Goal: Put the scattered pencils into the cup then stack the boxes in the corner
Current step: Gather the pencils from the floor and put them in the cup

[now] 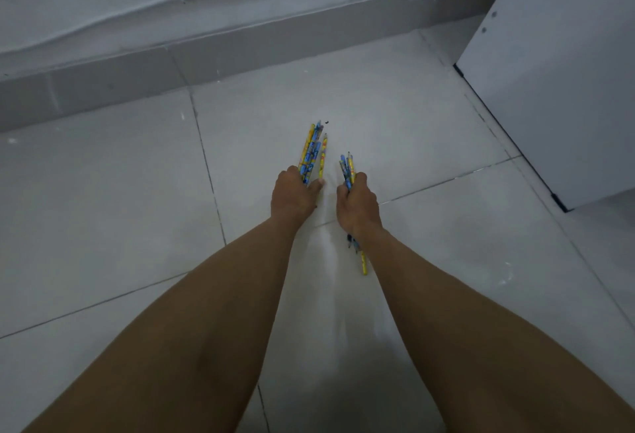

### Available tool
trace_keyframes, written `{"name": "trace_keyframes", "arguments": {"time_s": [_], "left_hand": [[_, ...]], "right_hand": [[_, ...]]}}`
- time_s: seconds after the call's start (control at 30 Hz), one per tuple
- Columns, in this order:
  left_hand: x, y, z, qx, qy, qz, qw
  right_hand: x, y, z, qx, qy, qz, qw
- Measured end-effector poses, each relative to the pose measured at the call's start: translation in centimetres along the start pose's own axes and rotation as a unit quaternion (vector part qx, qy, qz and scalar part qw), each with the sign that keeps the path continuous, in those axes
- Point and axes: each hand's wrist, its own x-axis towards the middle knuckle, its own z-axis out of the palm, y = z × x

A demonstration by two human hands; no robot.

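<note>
My left hand (294,195) grips a bunch of blue and yellow pencils (312,151), their tips pointing away from me over the grey tiled floor. My right hand (357,206) holds a second, smaller bunch of pencils (347,168); its back ends stick out below my wrist (360,257). The two hands are side by side, a small gap between them. No cup and no boxes are in view.
A grey skirting board and wall (240,51) run along the far side. A white cabinet panel (556,72) stands at the right. A tiny dark speck (326,121) lies on the floor tiles (103,212) beyond the pencil tips.
</note>
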Motion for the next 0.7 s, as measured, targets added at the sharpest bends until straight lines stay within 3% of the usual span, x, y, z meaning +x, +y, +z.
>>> {"name": "trace_keyframes", "arguments": {"time_s": [0.2, 0.37, 0.57, 0.7], "left_hand": [[0.1, 1.2, 1.7, 0.107, -0.026, 0.008, 0.994], [0.2, 1.7, 1.6, 0.128, -0.039, -0.017, 0.991], [-0.1, 1.0, 0.0, 0.020, -0.067, -0.055, 0.996], [-0.5, 2.7, -2.0, -0.191, -0.063, -0.051, 0.978]], "right_hand": [[0.8, 1.3, -0.2, 0.024, -0.007, 0.005, 1.000], [0.7, 2.5, 0.5, 0.036, -0.023, 0.015, 0.999], [0.3, 0.4, 0.7, 0.092, -0.009, 0.000, 0.996], [0.1, -3.2, -0.4, 0.173, 0.022, -0.061, 0.983]]}}
